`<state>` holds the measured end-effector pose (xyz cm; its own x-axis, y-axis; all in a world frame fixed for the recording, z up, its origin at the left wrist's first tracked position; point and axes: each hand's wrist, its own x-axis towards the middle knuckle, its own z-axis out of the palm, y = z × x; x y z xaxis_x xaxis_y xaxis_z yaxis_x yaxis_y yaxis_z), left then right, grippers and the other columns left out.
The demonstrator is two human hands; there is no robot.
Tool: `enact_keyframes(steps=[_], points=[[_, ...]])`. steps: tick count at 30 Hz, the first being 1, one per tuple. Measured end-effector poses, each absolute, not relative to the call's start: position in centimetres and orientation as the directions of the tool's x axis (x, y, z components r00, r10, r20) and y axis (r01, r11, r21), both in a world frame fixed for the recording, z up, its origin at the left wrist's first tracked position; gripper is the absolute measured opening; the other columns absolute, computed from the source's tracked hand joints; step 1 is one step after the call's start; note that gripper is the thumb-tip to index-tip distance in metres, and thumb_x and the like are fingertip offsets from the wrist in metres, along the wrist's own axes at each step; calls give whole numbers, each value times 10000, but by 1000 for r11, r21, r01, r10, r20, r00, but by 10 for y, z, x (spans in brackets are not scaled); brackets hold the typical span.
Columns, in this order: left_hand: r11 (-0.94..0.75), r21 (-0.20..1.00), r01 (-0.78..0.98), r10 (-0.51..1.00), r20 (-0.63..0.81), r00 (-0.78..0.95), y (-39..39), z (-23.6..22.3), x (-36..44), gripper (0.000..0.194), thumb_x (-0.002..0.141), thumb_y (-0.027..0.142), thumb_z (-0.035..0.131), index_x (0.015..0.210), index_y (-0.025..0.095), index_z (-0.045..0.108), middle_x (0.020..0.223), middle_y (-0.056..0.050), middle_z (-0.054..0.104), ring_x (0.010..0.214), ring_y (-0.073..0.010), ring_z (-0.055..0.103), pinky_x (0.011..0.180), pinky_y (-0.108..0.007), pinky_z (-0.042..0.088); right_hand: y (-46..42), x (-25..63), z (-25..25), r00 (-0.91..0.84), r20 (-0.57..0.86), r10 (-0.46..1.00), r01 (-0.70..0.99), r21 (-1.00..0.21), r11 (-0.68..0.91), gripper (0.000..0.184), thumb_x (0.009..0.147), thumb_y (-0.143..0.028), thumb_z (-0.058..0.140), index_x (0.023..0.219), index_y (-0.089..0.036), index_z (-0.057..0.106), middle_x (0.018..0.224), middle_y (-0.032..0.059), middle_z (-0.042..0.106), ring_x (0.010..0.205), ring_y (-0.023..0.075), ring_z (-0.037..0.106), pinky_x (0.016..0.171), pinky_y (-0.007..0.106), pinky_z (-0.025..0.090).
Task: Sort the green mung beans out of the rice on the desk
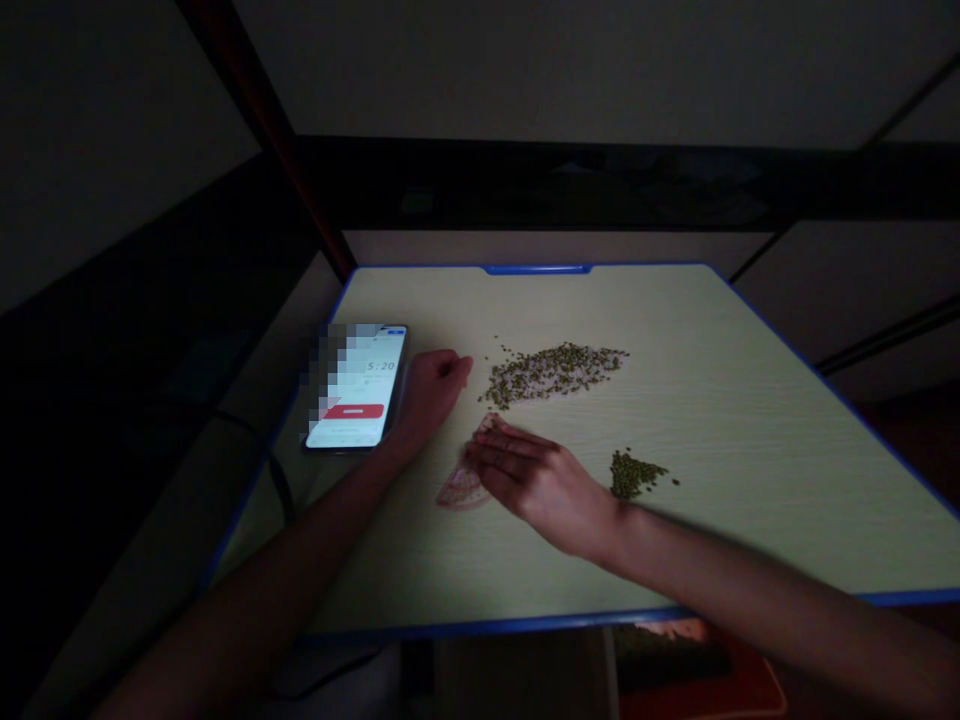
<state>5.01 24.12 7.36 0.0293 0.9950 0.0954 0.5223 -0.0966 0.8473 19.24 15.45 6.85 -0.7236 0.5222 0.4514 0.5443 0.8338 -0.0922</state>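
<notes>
— Pose, head view; clock laid on the table (750,430), twelve at its far edge?
— Left hand (435,385), toward ten: curled in a loose fist beside the phone (364,395), forearm coming in from seven. Contents of the fist, if any, hidden.
— Right hand (551,490), near six?
— Palm down, forearm from four, fingers pointing to ten. Fingertips bunched over the fan-shaped piece (459,488), which lies flat toward eight. Cannot tell whether they grasp it, pinch grains or only rest there.
— Counts?
— Hands, two. Phone, one, at nine to ten, screen lit. Fan-shaped piece, one, pinkish, partly covered. Heaps, two: the mixed heap (559,372) at twelve, green and pale grains spread long; the green heap (634,475) at four, compact, beyond the right wrist.
— Individual grains?
— Too small and crowded to count.
</notes>
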Motion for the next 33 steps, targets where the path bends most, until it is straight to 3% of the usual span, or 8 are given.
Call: enact_keyframes(steps=[7,15,28,33], points=[[-99,845,525,995,92,38,241,74,50,285,725,270,473,456,188,427,358,71,331,398,-93,320,441,-246,230,161,186,69,-726,448,522,563,-47,825,155,850,-96,516,861,-97,670,962,95,721,949,215,655,926,336,487],[-94,845,527,995,87,38,241,73,50,289,726,258,484,452,185,426,365,70,342,412,-94,331,453,-246,241,155,180,71,-711,398,580,628,-11,778,165,837,-71,514,826,-97,676,909,119,720,910,227,657,855,343,519],[-99,844,527,995,88,45,240,75,52,287,730,254,485,458,182,429,375,71,341,412,-89,328,456,-250,233,148,181,76,-685,341,644,671,-47,740,128,820,-53,534,849,-70,657,884,140,710,907,265,646,834,368,529],[-103,842,529,994,98,39,242,74,52,294,726,254,492,450,179,425,380,69,341,414,-87,326,456,-248,230,146,183,76,-684,341,645,680,-22,733,137,821,-51,535,860,-83,663,898,119,714,905,237,648,837,346,529]])
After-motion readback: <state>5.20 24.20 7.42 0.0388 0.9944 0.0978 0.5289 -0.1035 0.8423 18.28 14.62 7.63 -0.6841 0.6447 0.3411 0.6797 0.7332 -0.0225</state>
